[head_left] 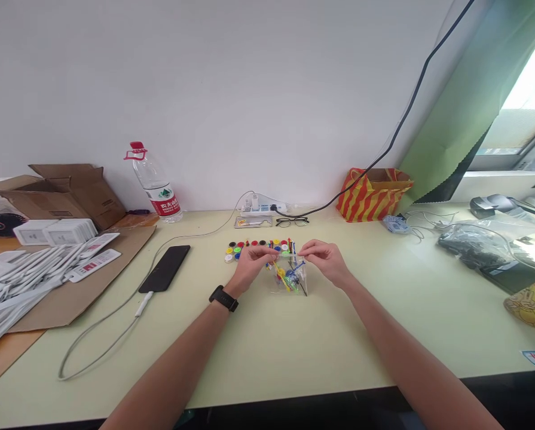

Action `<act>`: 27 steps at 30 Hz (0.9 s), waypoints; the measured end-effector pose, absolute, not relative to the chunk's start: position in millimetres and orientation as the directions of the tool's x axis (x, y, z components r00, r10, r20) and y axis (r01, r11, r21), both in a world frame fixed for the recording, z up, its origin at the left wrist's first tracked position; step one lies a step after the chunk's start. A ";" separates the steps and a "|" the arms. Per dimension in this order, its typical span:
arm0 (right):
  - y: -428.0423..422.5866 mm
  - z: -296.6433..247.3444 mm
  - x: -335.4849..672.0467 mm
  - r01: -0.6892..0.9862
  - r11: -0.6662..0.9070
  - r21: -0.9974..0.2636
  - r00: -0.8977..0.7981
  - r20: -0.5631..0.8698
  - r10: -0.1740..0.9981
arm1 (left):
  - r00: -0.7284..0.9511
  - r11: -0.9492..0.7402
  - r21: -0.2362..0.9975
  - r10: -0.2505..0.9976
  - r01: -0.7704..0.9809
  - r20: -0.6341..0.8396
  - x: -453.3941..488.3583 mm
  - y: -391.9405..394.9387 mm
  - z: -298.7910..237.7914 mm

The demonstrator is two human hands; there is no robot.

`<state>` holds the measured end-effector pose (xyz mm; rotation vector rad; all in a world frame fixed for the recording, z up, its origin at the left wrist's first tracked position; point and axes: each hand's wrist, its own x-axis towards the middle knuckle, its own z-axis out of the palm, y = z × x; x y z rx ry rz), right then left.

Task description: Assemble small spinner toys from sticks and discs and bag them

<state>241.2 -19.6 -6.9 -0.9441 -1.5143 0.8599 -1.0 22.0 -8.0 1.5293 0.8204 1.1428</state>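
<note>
A clear plastic bag (289, 279) with small coloured pieces inside, yellow, blue, red and black, is held up by its top edge over the table. My left hand (251, 266) pinches the upper left corner, a black watch (223, 298) on its wrist. My right hand (327, 261) pinches the upper right corner. Behind the hands lie several round coloured caps (229, 258) and thin coloured sticks, partly hidden by the bag and fingers. Too small to tell is what exactly the pieces in the bag are.
Left of my arms, a black phone (165, 269) lies on a charging cable. A water bottle (163, 194), power strip (265, 206), glasses (292, 221) and striped paper bag (373, 196) line the wall. Cardboard box (70, 194) and white tags (38, 275) sit left; plastic bags (468, 245) right.
</note>
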 end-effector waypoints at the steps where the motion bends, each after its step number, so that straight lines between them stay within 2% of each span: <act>1: -20.5 -5.2 241.6 0.120 0.420 -0.900 -0.089 0.411 0.907 | 0.319 -0.252 0.966 0.913 -0.050 0.255 -1.1 21.5 -8.1; 8: -26.7 5.1 238.5 0.181 0.380 -0.907 -0.111 0.365 0.924 | 0.391 -0.277 0.960 0.879 -0.049 0.274 4.9 14.9 -5.5; 13: -26.7 4.0 235.3 0.315 0.398 -0.862 -0.211 0.345 0.914 | 0.444 -0.457 0.884 0.815 0.096 0.373 8.0 14.1 -2.0; 16: -25.0 2.7 237.4 0.349 0.415 -0.840 -0.219 0.358 0.908 | 0.482 -0.500 0.850 0.792 0.163 0.374 5.4 16.4 0.2; 27: -24.0 8.1 257.5 0.378 0.328 -0.866 -0.273 0.235 0.933 | 0.526 -0.373 0.909 0.819 0.184 0.230 -1.5 19.6 1.5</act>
